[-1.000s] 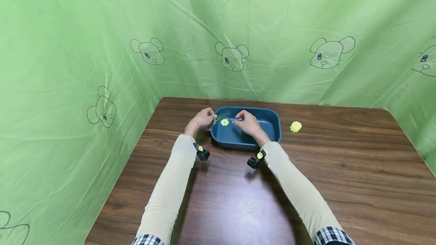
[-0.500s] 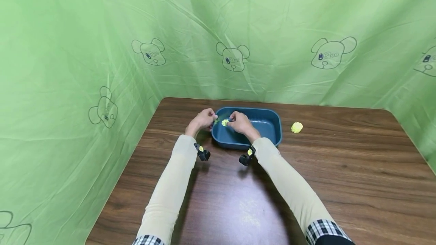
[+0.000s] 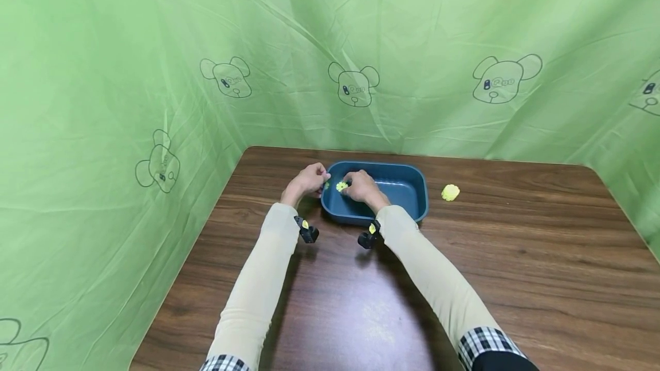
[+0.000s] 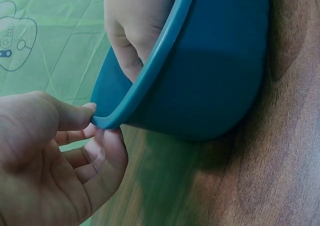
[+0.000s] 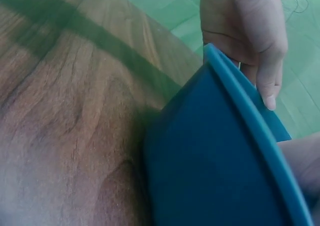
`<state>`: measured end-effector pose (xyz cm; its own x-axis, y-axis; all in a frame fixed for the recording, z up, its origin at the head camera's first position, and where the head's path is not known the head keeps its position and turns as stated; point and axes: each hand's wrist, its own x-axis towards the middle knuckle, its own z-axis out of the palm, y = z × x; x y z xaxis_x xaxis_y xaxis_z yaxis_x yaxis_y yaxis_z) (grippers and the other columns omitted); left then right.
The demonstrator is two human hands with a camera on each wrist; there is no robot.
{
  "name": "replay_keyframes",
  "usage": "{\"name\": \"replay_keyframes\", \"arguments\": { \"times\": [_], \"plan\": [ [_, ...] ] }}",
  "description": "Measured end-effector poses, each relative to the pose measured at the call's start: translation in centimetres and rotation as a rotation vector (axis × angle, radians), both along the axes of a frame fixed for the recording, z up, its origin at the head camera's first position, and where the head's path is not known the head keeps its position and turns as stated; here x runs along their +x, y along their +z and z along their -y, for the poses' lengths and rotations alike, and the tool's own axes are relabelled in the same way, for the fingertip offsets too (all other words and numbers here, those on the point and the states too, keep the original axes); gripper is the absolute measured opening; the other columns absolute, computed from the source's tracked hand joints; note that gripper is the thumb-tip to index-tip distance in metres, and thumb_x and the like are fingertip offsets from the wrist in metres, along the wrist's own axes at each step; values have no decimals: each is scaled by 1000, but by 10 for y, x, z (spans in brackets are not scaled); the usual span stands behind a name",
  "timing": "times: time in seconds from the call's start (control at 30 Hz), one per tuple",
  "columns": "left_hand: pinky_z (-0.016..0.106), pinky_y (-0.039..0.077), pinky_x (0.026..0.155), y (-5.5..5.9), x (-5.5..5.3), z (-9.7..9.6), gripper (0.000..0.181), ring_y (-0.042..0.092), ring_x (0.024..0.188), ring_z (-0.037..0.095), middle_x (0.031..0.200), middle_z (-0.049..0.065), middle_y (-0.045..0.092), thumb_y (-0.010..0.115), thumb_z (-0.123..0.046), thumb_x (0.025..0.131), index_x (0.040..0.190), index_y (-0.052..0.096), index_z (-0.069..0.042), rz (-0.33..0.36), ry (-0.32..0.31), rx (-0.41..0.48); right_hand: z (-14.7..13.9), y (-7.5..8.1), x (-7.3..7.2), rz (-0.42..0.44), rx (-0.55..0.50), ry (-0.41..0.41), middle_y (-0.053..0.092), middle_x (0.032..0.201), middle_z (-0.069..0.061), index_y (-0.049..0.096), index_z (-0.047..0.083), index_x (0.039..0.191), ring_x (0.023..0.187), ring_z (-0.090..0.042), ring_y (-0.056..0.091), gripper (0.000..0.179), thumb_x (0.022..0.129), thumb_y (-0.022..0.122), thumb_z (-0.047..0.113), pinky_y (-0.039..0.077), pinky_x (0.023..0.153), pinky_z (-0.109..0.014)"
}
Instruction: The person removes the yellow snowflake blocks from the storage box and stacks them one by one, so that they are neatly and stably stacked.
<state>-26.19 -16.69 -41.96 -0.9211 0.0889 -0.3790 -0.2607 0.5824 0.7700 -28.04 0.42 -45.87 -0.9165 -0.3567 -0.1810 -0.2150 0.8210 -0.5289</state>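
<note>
A blue rectangular basin (image 3: 397, 173) stands near the table's back edge. My left hand (image 3: 307, 180) pinches its left rim, thumb inside and curled fingers outside, as the left wrist view shows of that hand (image 4: 55, 156). Inside lies a small yellow flower-shaped piece (image 3: 341, 186) toward the left end. My right hand (image 3: 362, 186) reaches down into the basin, its fingertips overlapping the piece's right edge; I cannot tell whether they pinch it. In the right wrist view this hand (image 5: 302, 161) is mostly hidden behind the basin wall (image 5: 200, 151).
A second yellow piece (image 3: 450, 192) with a scalloped edge lies on the brown wooden table (image 3: 515, 233), right of the basin. A green curtain (image 3: 412, 44) with bear-face outlines hangs behind and to the left. Each sleeve carries a small black wrist camera (image 3: 309, 233).
My right hand has moved left inside the basin, from beside the yellow flower-shaped piece to right at it. My left hand stays at the rim.
</note>
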Motion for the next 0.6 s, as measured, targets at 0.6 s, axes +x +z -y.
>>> {"name": "replay_keyframes", "arguments": {
  "times": [0.6],
  "plan": [
    [41,57,75,-3,-3,0,15,52,69,18,83,10,48,48,-21,101,98,47,-6,-2,8,-9,-2,6,7,38,-33,-36,62,84,-4,63,9,83,78,-20,56,17,83,74,22,47,71,-32]
  ]
}}
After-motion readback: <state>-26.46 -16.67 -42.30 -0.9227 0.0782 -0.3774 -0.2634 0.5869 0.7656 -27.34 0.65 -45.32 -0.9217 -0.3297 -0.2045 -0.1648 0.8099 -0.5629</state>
